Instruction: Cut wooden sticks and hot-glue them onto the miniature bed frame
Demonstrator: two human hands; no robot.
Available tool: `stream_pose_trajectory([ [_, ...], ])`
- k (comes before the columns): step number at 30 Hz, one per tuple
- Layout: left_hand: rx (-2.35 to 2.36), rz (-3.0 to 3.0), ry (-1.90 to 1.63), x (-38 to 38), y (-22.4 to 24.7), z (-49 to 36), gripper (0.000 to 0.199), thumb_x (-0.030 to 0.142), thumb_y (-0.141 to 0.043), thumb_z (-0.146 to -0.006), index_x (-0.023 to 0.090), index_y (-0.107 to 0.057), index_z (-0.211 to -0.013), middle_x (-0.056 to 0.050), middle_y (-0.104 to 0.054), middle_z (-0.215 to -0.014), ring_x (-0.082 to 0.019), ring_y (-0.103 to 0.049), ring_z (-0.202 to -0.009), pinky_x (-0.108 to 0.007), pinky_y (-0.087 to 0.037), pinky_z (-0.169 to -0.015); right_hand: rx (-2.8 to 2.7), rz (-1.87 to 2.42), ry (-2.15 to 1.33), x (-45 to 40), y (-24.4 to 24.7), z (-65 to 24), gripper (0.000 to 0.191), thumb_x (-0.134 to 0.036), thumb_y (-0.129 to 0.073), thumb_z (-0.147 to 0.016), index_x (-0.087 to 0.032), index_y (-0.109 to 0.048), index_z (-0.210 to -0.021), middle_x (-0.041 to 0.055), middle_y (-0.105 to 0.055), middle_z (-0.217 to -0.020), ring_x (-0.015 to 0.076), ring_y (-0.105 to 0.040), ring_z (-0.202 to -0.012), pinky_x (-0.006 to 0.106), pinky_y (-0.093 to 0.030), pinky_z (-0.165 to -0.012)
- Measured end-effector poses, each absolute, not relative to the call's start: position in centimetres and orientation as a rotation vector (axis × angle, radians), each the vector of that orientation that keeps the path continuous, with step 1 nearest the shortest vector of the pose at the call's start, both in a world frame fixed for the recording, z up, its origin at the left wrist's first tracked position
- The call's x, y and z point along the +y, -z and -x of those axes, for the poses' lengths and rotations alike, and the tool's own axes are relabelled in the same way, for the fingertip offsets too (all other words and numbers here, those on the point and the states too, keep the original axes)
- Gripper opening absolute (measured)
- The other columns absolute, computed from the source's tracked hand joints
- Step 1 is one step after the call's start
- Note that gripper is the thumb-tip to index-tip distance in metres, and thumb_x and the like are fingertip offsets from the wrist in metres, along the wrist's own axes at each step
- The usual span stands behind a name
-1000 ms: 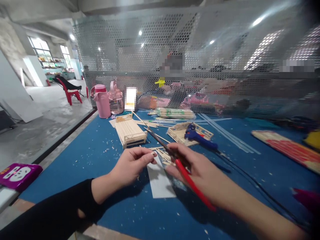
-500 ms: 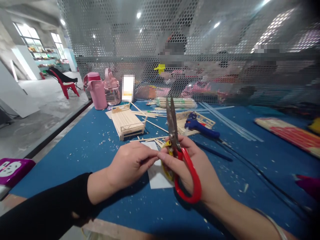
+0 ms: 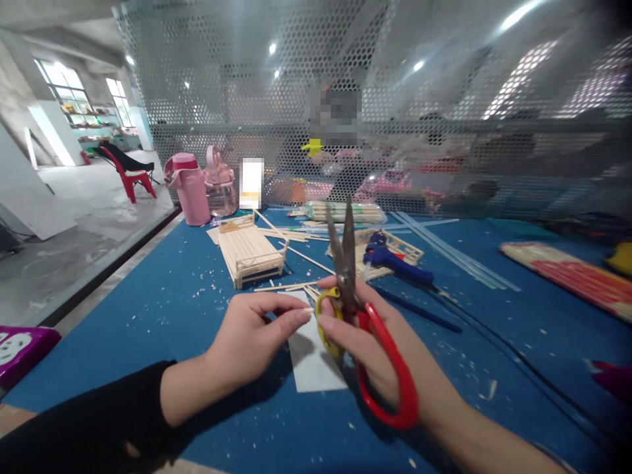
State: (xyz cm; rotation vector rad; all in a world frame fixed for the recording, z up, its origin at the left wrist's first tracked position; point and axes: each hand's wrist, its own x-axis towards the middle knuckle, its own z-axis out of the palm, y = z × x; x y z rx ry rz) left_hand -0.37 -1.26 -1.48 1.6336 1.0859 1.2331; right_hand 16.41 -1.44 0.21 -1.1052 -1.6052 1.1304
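My right hand (image 3: 380, 336) is wrapped round a pair of scissors (image 3: 395, 375) with red and yellow handles, blades pointing up and slightly parted. To its left, my left hand (image 3: 257, 336) pinches a tiny pale piece of wooden stick (image 3: 309, 310) between thumb and fingertips. White paper (image 3: 316, 368) lies on the blue table below both hands. Beyond my left hand stands a small bed-shaped model (image 3: 251, 253) made of thin sticks. Behind the scissors, a blue glue gun (image 3: 399, 260) rests on a second stick-built piece (image 3: 363, 243).
Loose sticks (image 3: 301, 234) and a bagged stick bundle (image 3: 345, 211) lie towards the perforated metal screen (image 3: 222, 79). A pink flask (image 3: 191, 191) and bottle stand back left. Clear glue sticks (image 3: 454, 257) and a red-and-cream packet (image 3: 567, 273) are right; a purple power strip (image 3: 29, 355) is left.
My hands have moved apart, leaving the small stick piece in my left fingertips. The scissors' blades have spread wider, and the right hand has shifted slightly right and down.
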Motion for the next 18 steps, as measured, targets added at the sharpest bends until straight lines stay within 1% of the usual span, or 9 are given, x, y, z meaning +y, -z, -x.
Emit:
stream_pose_trajectory([
  [2,1.023,-1.281,-1.195,-0.94,1.48,0.18,0.022,0.038,-0.07,-0.072,0.016,-0.072,-0.078,-0.004,-0.069,-0.067,-0.009,-0.051,-0.05,-0.02,-0.043,-0.046,-1.806,1.103,-0.922,-1.34,-0.04,-16.75,0.028,-0.034,-0.06,-0.077,-0.023,-0.053,-0.103,0.0007,-0.06,-0.078,0.014,-0.057,-0.064,0.027,-0.049,-0.058],
  [4,0.916,-1.087,-1.184,-0.64,1.52,0.11,0.026,0.04,-0.075,-0.066,0.015,-0.071,-0.075,-0.003,-0.067,-0.068,-0.008,-0.051,-0.053,-0.018,-0.041,-0.045,-1.974,1.089,-0.706,-1.24,0.2,-16.98,0.028,-0.033,-0.061,-0.077,-0.023,-0.055,-0.103,0.0042,-0.062,-0.09,0.0179,-0.06,-0.077,0.032,-0.051,-0.069],
  [5,0.869,-1.038,-1.189,-0.55,1.53,0.12,0.026,0.039,-0.076,-0.065,0.015,-0.071,-0.074,-0.003,-0.066,-0.068,-0.008,-0.052,-0.055,-0.017,-0.04,-0.045,-2.038,1.076,-0.619,-1.22,0.33,-17.07,0.03,-0.033,-0.063,-0.076,-0.023,-0.055,-0.103,0.0052,-0.062,-0.094,0.0194,-0.06,-0.081,0.034,-0.051,-0.072],
  [7,0.81,-0.974,-1.199,-0.49,1.53,0.16,0.025,0.037,-0.078,-0.063,0.015,-0.07,-0.073,-0.002,-0.065,-0.068,-0.008,-0.054,-0.059,-0.016,-0.04,-0.046,-2.127,1.041,-0.477,-1.22,0.55,-17.22,0.035,-0.035,-0.066,-0.074,-0.022,-0.055,-0.104,0.0059,-0.062,-0.094,0.0204,-0.06,-0.081,0.036,-0.051,-0.071],
  [10,0.8,-0.931,-1.176,-0.59,1.48,0.21,0.024,0.032,-0.081,-0.06,0.014,-0.068,-0.071,-0.001,-0.063,-0.064,-0.008,-0.055,-0.059,-0.016,-0.041,-0.048,-2.189,0.973,-0.293,-1.24,0.74,-17.43,0.041,-0.037,-0.069,-0.072,-0.021,-0.053,-0.106,0.006,-0.061,-0.092,0.0202,-0.059,-0.079,0.036,-0.051,-0.067],
  [13,0.781,-0.92,-1.159,-0.67,1.39,0.2,0.026,0.033,-0.082,-0.058,0.014,-0.068,-0.07,-0.001,-0.063,-0.063,-0.009,-0.057,-0.058,-0.017,-0.043,-0.051,-2.203,0.938,-0.184,-1.16,0.77,-17.53,0.044,-0.039,-0.07,-0.072,-0.021,-0.051,-0.107,0.0059,-0.061,-0.092,0.02,-0.058,-0.079,0.035,-0.051,-0.066],
  [15,0.779,-0.918,-1.166,-0.7,1.33,0.22,0.025,0.032,-0.081,-0.059,0.014,-0.068,-0.071,-0.001,-0.064,-0.065,-0.009,-0.058,-0.059,-0.017,-0.043,-0.052,-2.211,0.933,-0.156,-1.07,0.73,-17.5,0.044,-0.04,-0.069,-0.073,-0.022,-0.049,-0.109,0.0058,-0.06,-0.093,0.0199,-0.057,-0.08,0.035,-0.051,-0.067],
  [18,0.797,-0.997,-1.159,-0.83,1.18,0.34,0.014,0.025,-0.076,-0.065,0.014,-0.069,-0.07,0.0,-0.064,-0.065,-0.009,-0.058,-0.06,-0.017,-0.043,-0.053,-2.226,0.917,-0.137,-1.02,0.7,-17.43,0.046,-0.04,-0.069,-0.073,-0.022,-0.048,-0.109,0.006,-0.06,-0.095,0.0202,-0.057,-0.082,0.036,-0.05,-0.069],
])
